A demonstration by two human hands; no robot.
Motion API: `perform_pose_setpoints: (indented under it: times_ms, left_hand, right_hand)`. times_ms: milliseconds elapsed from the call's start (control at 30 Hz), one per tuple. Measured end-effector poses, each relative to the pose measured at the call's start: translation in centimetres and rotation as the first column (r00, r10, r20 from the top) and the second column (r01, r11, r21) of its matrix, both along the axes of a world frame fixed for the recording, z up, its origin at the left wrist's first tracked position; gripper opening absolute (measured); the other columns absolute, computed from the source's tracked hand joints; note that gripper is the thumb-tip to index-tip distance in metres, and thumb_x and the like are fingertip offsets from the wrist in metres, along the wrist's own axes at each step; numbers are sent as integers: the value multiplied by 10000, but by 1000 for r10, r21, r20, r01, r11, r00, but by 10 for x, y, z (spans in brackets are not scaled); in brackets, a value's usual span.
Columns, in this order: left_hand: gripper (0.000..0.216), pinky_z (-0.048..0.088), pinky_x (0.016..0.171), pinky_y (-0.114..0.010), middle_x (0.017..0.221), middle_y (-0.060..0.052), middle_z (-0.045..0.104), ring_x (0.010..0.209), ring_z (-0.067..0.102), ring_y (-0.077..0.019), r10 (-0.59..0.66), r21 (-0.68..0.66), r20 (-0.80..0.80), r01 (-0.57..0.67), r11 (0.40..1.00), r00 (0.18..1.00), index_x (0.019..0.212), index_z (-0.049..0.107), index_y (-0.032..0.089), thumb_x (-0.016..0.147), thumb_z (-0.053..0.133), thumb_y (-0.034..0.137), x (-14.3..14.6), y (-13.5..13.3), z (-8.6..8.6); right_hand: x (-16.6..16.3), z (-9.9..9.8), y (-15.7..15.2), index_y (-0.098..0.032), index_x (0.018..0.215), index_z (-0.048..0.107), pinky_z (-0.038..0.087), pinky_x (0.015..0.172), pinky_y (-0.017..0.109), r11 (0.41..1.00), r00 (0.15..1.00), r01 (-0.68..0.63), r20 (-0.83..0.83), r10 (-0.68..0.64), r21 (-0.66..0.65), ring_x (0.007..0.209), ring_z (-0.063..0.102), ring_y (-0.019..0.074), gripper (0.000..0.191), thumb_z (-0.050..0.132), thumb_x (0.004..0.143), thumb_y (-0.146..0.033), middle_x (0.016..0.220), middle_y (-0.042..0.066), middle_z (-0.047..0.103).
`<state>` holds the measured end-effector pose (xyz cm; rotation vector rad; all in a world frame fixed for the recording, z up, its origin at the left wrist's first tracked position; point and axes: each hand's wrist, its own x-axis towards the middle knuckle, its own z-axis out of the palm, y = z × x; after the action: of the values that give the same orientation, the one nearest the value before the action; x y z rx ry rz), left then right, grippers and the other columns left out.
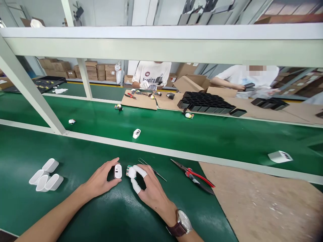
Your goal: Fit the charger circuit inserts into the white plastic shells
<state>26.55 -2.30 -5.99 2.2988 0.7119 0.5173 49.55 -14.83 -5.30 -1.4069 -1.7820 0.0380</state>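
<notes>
My left hand (104, 178) curves its thumb and fingers round a white charger shell (117, 171), whose port openings face me. Just to the right, my right hand (151, 188), with white covers on two fingertips, pinches a small circuit board (128, 170) that carries a round white part. Shell and board are apart, with a narrow gap between them. Beside the right hand lies a pair of thin metal tweezers (159, 175), partly hidden behind the fingers. Long-nose pliers (194, 176) with red and black handles rest further right.
Several white shells (50, 182) stand at left. Beyond a pale rail (156, 149), a green belt (101, 124) bears another white charger (136, 133), small boards and a white piece (279, 156). Cardboard (267, 201) covers the right. Two people work opposite, near black cases (207, 102). A beam (161, 47) crosses above.
</notes>
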Motion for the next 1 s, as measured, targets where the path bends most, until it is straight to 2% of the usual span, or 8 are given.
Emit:
perform_pose_setpoints:
  times_ms: [100, 200, 433, 633, 733, 1000]
  left_hand:
    - [792, 504, 1155, -487, 1471, -62, 614, 1366, 582, -259, -79, 43, 45, 77, 996, 996, 1638, 194, 380, 1001, 654, 278, -1, -2, 1]
    - [785, 495, 1165, -498, 1487, -70, 606, 1402, 538, -260, -130, 80, 51, 126, 989, 990, 1644, 183, 366, 1013, 634, 245, 0, -5, 2]
    - [798, 516, 1149, -510, 1486, -89, 601, 1414, 517, -284, -142, 99, 33, 138, 985, 989, 1654, 178, 359, 1010, 628, 216, 2, -8, 0]
    - [805, 515, 1152, -503, 1479, -84, 604, 1405, 523, -285, -151, 112, 16, 148, 983, 988, 1659, 163, 368, 1013, 617, 211, 3, -7, 0]
    - [810, 516, 1148, -503, 1485, -87, 597, 1413, 514, -294, -157, 111, -4, 157, 981, 988, 1663, 148, 366, 1014, 607, 207, 3, -7, 0]
    - [816, 505, 1139, -489, 1460, -73, 610, 1390, 525, -288, -168, 138, -26, 170, 976, 985, 1660, 128, 386, 1020, 593, 187, 4, -8, 3]
  right_hand:
    - [-5, 8, -5, -258, 1446, 470, 591, 947, 490, 998, 998, -49, -48, 51, 31, 1137, 628, 276, 488, 566, 992, -105, 1244, 128, 621]
    - [-10, 10, -10, -255, 1470, 464, 594, 928, 487, 995, 996, -88, 9, 87, 53, 1143, 621, 286, 528, 577, 982, -88, 1257, 140, 618]
    - [-13, 8, -11, -249, 1584, 318, 611, 904, 489, 996, 993, -88, 82, 89, -8, 1103, 636, 300, 649, 569, 999, -120, 1261, 148, 643]
    - [-14, 9, -13, -210, 1611, 270, 608, 900, 491, 997, 986, -69, 147, 72, -26, 1079, 633, 310, 678, 552, 1000, -124, 1252, 158, 654]
    - [-14, 9, -14, -201, 1596, 294, 608, 893, 486, 997, 982, -64, 175, 70, -35, 1071, 640, 311, 641, 535, 1006, -134, 1244, 160, 659]
    - [-15, 11, -14, -162, 1438, 473, 615, 871, 502, 998, 966, -56, 249, 61, -27, 1046, 629, 314, 480, 470, 967, -71, 1220, 172, 654]
